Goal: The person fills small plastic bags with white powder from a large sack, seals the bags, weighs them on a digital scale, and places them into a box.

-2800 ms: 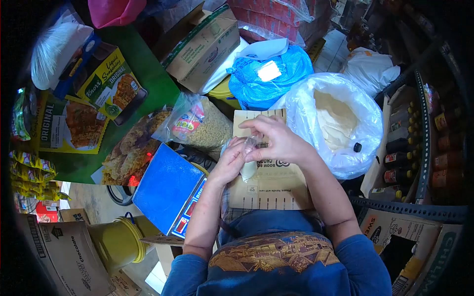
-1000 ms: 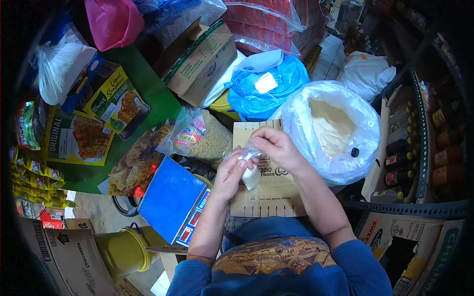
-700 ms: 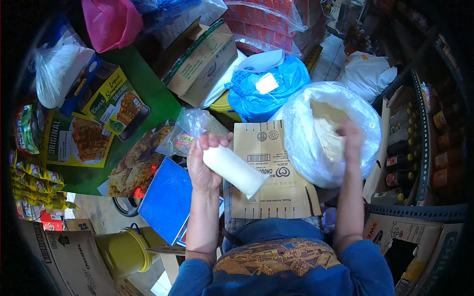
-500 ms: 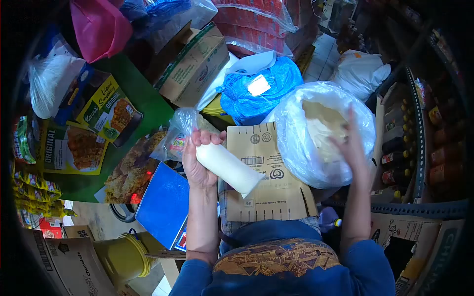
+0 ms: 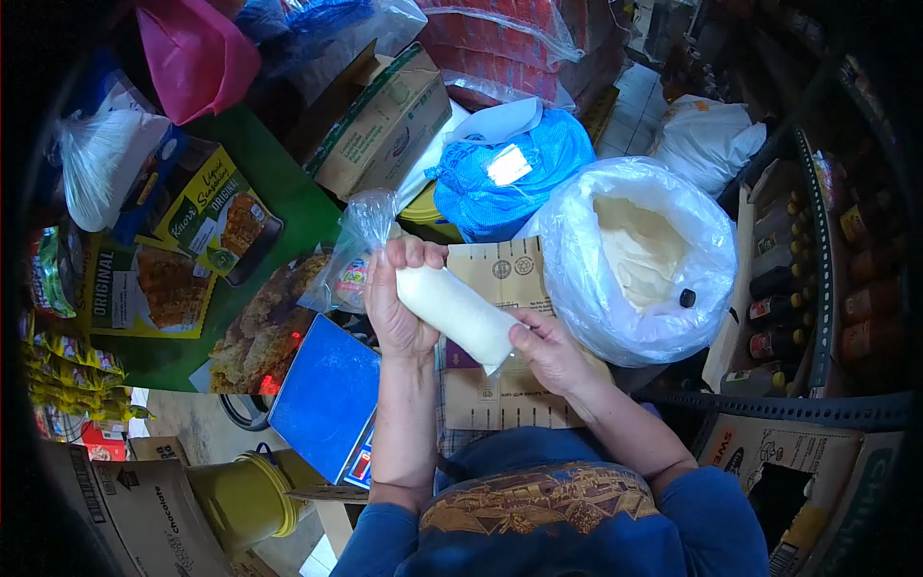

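Head view: step in hand, as judged, is two-handed handling of a filled small clear bag (image 5: pixel 457 313), held tilted above the cardboard sheet (image 5: pixel 510 394), all landmarks taken from that sheet. Left hand (image 5: pixel 399 317) wrapped around the bag's upper part, loose plastic standing above the fist; right hand (image 5: pixel 562 361) narrowed, thumb and fingers pinching the lower end. Contents: white, apparently powder, packed into a firm-looking roll. Any move from here calls, in my judgement, for support at both ends and a secure upper end; whether it is knotted, cannot tell. Right of the sheet: large open plastic bag (image 5: pixel 601 332) containing pale powder (image 5: pixel 639 255), small black object (image 5: pixel 687 298) near its inner edge. Left of the sheet: blue-topped scale (image 5: pixel 327 394); farther left, yellow bucket (image 5: pixel 240 495), contents not visible.
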The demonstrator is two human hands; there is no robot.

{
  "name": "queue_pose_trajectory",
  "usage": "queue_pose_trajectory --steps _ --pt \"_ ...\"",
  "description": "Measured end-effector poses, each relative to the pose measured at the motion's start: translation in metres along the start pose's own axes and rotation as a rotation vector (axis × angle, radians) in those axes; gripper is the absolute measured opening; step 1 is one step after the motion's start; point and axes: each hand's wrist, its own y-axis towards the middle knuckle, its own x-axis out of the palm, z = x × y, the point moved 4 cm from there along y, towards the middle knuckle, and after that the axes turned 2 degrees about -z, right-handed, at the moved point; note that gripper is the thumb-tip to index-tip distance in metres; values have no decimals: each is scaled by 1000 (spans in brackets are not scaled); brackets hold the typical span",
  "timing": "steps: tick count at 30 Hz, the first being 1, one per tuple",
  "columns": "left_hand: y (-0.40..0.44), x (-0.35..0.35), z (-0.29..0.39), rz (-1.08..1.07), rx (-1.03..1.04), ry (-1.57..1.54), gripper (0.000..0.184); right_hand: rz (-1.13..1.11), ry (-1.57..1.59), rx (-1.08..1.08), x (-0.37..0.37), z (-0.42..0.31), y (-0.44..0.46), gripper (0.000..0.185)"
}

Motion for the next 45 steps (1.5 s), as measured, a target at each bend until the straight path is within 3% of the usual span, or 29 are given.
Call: queue_pose_trajectory --steps 2,6,9,18,20,22,24,28,30,31,33,36,37,38,41,45 --pt "2 1 -1 -10 12 0 25 26 466 4 16 -11 -1 56" --pt "2 1 -1 12 43 56 26 -70 438 -31 23 -10 2 61" --pt "0 -1 -3 -10 36 89 24 -39 414 59 11 9 7 67" --pt "-14 2 2 -40 39 286 24 -38 162 171 -6 15 2 82" --pt "-31 -4 3 -51 59 351 26 106 -74 -4 -35 9 3 92" --pt "-63 -25 -9 -207 65 873 20 84 -264 -66 -53 2 7 95" --pt "-91 -73 -49 -329 -81 1298 15 -10 -696 -270 -42 -23 8 84" --pt "-82 -43 -34 -473 39 1432 12 -21 -910 -308 -6 -39 20 63" --pt "-85 -55 -34 -497 86 1484 12 2 -929 -413 12 -46 27 34" --pt "-86 -57 -33 -485 -4 1373 15 4 -924 -415 14 -50 30 34" --pt "-88 -62 -34 -387 -207 1118 29 -177 -1152 -397 20 -56 38 15" --pt "-85 -62 -34 -303 -246 877 35 -328 -1109 -505 41 -72 43 8" --pt "-85 -69 -34 -276 -363 744 34 -333 -1111 -507 45 -76 45 8" --pt "-82 -77 -32 -275 -359 743 34 -344 -1087 -476 47 -78 48 8" --pt "-78 -89 -39 -252 -656 719 25 -345 -1066 -448 46 -79 52 8" --pt "-73 -88 -40 -319 -712 792 27 -299 -1014 -434 34 -67 54 7"
